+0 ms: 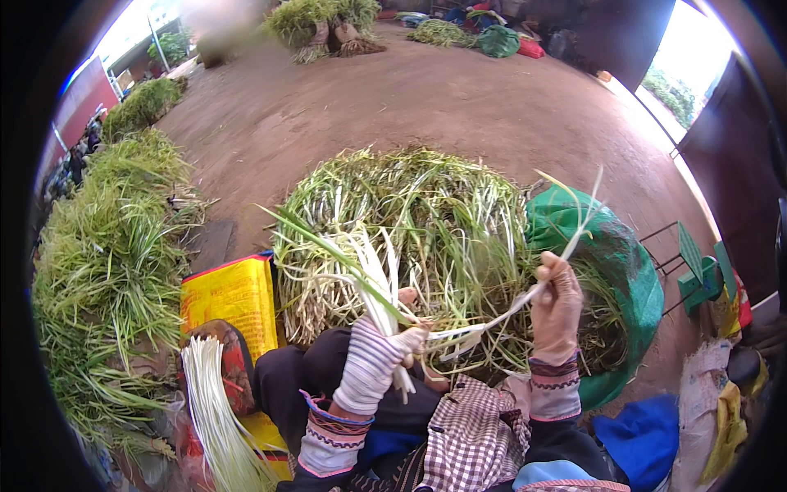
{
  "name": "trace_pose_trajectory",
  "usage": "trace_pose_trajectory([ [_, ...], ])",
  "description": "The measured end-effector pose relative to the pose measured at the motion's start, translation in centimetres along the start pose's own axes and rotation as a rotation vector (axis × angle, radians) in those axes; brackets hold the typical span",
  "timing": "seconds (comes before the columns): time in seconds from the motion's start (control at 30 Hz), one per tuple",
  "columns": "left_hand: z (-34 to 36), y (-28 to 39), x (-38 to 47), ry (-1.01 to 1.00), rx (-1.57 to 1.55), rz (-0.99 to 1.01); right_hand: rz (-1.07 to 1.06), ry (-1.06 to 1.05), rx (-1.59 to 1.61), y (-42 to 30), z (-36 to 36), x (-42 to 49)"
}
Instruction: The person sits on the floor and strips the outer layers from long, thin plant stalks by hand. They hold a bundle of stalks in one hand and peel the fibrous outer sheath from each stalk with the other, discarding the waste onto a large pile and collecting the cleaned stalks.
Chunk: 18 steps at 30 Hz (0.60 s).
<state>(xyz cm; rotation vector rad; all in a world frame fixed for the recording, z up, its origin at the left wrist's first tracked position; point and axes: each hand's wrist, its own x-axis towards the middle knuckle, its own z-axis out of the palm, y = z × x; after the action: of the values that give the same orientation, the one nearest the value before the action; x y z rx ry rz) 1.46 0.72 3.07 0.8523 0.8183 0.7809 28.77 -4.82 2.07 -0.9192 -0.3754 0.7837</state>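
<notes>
My left hand (381, 360), in a striped fingerless glove, grips a small bunch of white chive-like stalks (375, 289) with a green leaf across it. My right hand (556, 310) is raised to the right, its fingers pinched on a thin pale strand (581, 230). That strand runs down from the right fingers towards the left hand. In front of my knees spreads a large heap of green and white stalks (418, 203). Beside my left leg lies a bundle of cleaned-looking white stalks (212, 393), its ends lined up.
A yellow printed sack (230, 301) lies left, near a long green leaf pile (117, 246). At right are a green woven sack (639, 295), a green metal-framed object (688, 252) and blue cloth (642, 430). More plant bundles (326, 27) stand across the earthen-coloured floor (258, 129).
</notes>
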Motion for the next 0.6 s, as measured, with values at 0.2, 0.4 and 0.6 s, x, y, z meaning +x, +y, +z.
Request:
trace_pose_trajectory([
  [0.2,-5.9,4.9,1.5,-0.163,-0.204,0.008,-0.062,0.308,0.165,-2.5,-11.5,4.2],
  [0.4,-7.5,5.4,1.1,-0.143,-0.808,0.279,0.087,0.265,-0.104,-3.7,-10.8,2.4],
  [0.6,0.5,0.6,0.3,-0.266,-0.367,0.012,0.258,-0.228,-0.033,-1.4,0.6,0.4],
])
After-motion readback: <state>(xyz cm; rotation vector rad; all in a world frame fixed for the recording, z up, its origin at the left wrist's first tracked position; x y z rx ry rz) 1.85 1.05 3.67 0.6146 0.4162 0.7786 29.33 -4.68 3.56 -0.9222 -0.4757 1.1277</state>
